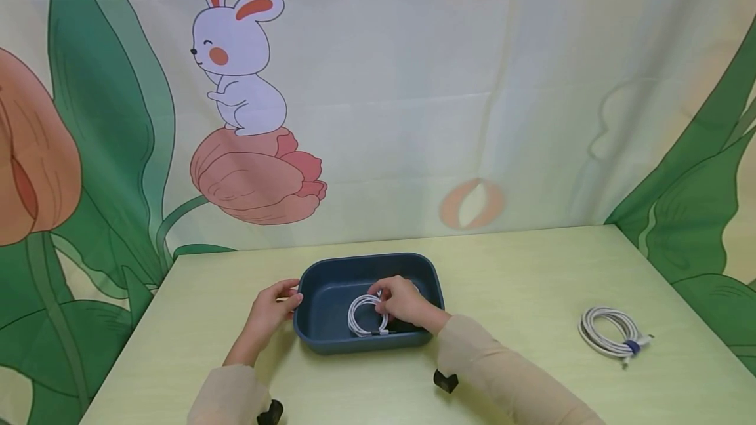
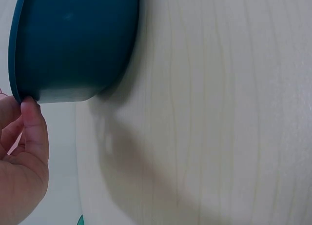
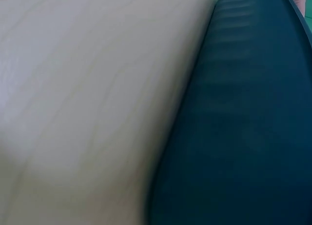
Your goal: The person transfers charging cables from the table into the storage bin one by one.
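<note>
A dark blue rectangular tray [image 1: 331, 345] with rounded corners stands on the table. My left hand [image 1: 268, 313] pinches the tray's left rim; in the left wrist view the thumb and fingers of this hand [image 2: 27, 147] meet at the rim's edge. Inside the tray, my right hand [image 1: 404, 300] holds a coiled white cable [image 1: 352, 317] by its right side. A dark patch under this hand is too hidden to make out. The right wrist view shows only the tray's outer wall [image 3: 243, 122], with the right hand out of sight.
A second coiled white cable [image 1: 608, 333], tied with a dark blue strap [image 1: 633, 347], lies on the table at the right. Behind the pale table [image 1: 508, 281] hangs a printed cloth [image 1: 384, 117] with a rabbit and flowers.
</note>
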{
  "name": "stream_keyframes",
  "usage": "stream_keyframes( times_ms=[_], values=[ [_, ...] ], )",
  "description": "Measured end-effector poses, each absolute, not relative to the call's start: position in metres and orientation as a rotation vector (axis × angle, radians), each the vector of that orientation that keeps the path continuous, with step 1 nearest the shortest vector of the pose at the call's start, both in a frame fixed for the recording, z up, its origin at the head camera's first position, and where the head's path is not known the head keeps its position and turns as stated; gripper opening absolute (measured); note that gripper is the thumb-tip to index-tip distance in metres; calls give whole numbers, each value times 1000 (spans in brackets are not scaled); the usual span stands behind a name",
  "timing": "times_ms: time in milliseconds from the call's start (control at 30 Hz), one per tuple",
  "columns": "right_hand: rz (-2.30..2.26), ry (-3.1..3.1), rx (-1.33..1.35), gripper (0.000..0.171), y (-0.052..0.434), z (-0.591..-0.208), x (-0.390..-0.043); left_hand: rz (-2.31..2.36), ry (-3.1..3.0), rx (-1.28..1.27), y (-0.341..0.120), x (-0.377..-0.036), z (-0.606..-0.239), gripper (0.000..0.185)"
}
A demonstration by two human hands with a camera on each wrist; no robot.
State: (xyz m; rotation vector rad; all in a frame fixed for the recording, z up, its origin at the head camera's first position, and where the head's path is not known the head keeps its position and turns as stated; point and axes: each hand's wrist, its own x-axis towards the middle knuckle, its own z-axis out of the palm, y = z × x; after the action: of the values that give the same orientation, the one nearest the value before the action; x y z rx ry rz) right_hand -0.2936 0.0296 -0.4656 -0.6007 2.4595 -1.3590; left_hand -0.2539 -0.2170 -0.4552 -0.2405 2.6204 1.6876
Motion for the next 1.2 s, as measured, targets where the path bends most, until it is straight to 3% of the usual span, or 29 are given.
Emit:
stream_keyframes(
  times_ms=[1200],
  values=[
    [-1185, 2556, -662, 23, 17, -469, -291, 1675, 2629, -237, -216, -252, -452, 37]
  ],
)
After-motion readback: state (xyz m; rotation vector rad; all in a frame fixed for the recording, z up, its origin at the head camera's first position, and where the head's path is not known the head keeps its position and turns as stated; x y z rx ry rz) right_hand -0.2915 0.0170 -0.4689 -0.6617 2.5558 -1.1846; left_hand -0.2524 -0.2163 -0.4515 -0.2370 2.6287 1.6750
